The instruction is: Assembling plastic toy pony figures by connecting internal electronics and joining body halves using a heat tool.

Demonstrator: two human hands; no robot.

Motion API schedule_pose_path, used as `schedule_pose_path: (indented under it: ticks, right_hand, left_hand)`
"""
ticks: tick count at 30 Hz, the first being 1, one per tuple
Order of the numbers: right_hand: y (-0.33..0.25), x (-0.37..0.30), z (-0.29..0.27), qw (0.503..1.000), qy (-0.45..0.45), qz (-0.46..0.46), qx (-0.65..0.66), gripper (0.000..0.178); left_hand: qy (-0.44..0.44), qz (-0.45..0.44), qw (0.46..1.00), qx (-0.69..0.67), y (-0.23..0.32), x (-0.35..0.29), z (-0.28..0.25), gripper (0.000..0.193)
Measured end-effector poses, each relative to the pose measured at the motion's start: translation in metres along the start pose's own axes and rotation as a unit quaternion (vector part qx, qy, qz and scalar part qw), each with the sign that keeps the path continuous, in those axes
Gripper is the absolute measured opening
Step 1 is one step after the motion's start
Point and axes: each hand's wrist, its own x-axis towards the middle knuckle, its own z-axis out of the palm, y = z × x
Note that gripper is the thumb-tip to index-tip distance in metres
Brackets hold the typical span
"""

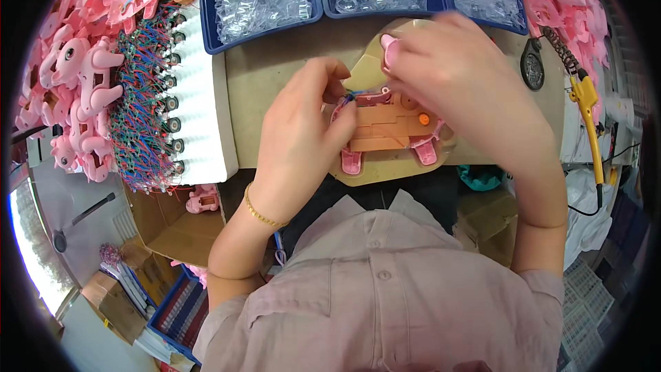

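Observation:
On a tan board (365,176) in front of me lies an open pink toy animal shell (352,161), its two legs toward me. An orange-brown plastic insert (379,132) with a small bright orange knob sits in it. My left hand (301,124) is at the shell's left end, thumb and curled fingers closed around a bunch of dark blue wires (350,96). My right hand (451,69) reaches over the shell's far right side, its fingers bent together beside a rounded pink piece (390,50). What those right fingertips hold is hidden.
Blue bins (265,36) of clear plastic parts line the table's back. At left, wired round components (173,103) line a white foam block (213,89), beside heaped pink toy shells (76,76). A yellow-handled tool (585,100) hangs at right, near a black oval object (532,64).

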Motion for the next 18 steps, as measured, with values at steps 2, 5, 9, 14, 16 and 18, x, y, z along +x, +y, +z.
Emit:
schedule_pose_path:
  ticks: [2,5,9,14,16,18]
  right_hand:
    - [-0.021,-0.013,-0.008,0.998,-0.044,0.039,0.026,0.011]
    - [-0.049,-0.033,-0.008,0.992,-0.083,0.043,0.088,0.013]
    - [-0.055,-0.033,-0.009,0.985,-0.093,0.039,0.139,0.023]
    - [0.002,0.004,-0.037,0.893,-0.106,0.144,0.412,0.033]
    - [0.009,0.041,-0.014,0.940,-0.050,0.168,0.291,0.029]
    - [-0.003,0.065,0.020,0.958,-0.122,0.185,0.184,0.030]
  left_hand:
    - [-0.011,0.017,1.000,0.008,-0.003,-0.009,-0.010,0.020]
    - [-0.052,0.059,0.997,0.011,-0.005,-0.010,-0.016,0.019]
    - [-0.107,0.057,0.992,0.043,0.007,-0.006,-0.018,0.018]
    - [-0.094,0.163,0.972,0.140,0.003,-0.005,-0.013,0.023]
    - [-0.084,0.233,0.953,0.172,-0.004,-0.008,-0.009,0.026]
    - [-0.015,0.299,0.926,0.229,-0.005,-0.015,-0.001,0.030]
